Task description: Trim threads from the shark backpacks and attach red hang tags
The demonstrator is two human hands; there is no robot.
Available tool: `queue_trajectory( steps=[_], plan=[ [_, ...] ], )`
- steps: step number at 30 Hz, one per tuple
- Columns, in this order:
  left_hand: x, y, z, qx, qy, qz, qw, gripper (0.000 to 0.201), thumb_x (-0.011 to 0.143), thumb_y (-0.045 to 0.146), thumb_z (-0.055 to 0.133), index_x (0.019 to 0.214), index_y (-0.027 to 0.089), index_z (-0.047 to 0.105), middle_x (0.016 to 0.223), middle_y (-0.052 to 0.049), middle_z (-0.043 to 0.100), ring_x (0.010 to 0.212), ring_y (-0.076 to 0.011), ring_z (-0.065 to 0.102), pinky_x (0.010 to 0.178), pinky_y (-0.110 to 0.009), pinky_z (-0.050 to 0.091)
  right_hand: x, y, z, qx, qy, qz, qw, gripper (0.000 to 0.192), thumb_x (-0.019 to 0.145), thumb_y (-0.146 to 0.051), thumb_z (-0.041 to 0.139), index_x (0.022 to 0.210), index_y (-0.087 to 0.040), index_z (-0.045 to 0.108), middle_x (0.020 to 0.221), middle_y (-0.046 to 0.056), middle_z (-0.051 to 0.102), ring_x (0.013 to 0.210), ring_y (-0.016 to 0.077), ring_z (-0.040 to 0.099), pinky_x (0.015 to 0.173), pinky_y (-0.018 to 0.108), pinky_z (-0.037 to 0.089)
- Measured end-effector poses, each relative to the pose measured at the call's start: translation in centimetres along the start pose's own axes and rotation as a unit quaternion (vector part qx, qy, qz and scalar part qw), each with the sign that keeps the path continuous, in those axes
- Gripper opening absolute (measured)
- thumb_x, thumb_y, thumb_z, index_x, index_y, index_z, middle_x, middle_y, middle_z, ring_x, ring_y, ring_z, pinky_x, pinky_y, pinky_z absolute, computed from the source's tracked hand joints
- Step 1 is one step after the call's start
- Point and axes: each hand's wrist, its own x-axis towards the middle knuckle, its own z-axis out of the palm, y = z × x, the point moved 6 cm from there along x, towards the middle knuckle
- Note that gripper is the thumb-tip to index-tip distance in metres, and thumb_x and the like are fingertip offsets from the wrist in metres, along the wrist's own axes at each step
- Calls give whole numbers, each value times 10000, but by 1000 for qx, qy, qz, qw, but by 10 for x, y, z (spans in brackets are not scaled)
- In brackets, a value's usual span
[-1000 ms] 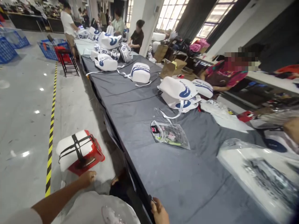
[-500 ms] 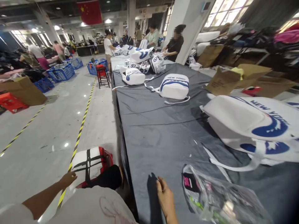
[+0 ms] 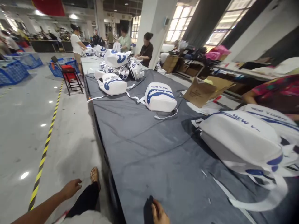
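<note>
Right hand: down at the near table edge, fingers loosely curled, resting on the grey cloth, gripping nothing. Partly cut off by the frame, so can't tell the thumb's position.

Left hand: out over the floor to the left, half open, empty, just beside a sandal.

Nearest item: white bag, lying flat on the cloth to the right, well apart from the right hand. Loose strap trailing from it toward the near edge.

Handling, as a judgement:
- Looks light and padded, with a soft shell that holds its shape.
- Smooth coated face, probably a bit slippery; marks easily, being white.
- Not fragile.
- Best gripped at the top edge or where the strap meets the body. Pulling on the loose strap end would likely only drag it.

Versus 0.5 s back:
- Clear pouch that lay just right of the right hand now out of view.
- Red crate with the white bundle near the left hand also gone from view; sandal there instead.
- Bag now further right and partly cropped.
- Right hand lower in frame, same spot on the table edge.
- Left hand a little more open.
</note>
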Motion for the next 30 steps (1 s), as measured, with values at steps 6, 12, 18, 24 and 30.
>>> queue_trajectory(
  steps=[6,12,18,24,30],
  plan=[
    [159,102,-123,-7,-2,180,984,457,888,327,442,1278,162,615,1329,-119,620,1202,-237,589,1083,-379,411,85,-145,49,-44,24,16,999,610,818,-577,346,1148,-161,645,1138,144,719,1062,287,688,916,376,532],
    [252,203,-204,12,83,303,949,512,932,361,459,1401,164,514,1498,-137,449,1366,-273,439,1150,-431,352,152,-212,36,-94,89,2,992,673,817,-614,403,1202,-101,609,1239,195,657,1171,322,615,1027,441,460],
    [364,265,-251,76,155,345,922,601,938,373,499,1493,170,392,1601,-179,248,1481,-344,233,1164,-529,288,260,-267,-9,-194,227,-43,953,827,813,-709,348,1254,-38,543,1279,267,586,1249,378,528,1063,514,405],
    [476,291,-280,126,213,370,896,716,926,555,464,1517,168,351,1606,-161,239,1494,-362,174,1186,-560,194,456,-447,-97,-307,368,-99,872,709,874,-506,532,1358,7,463,1423,325,432,1358,376,390,1104,496,325],
    [481,288,-275,144,229,382,884,729,925,533,459,1552,219,261,1618,-100,225,1498,-333,184,1175,-519,240,624,-519,-143,-352,362,10,863,986,812,-594,583,1506,29,261,1524,349,222,1405,501,207,1045,664,208]
  ],
)
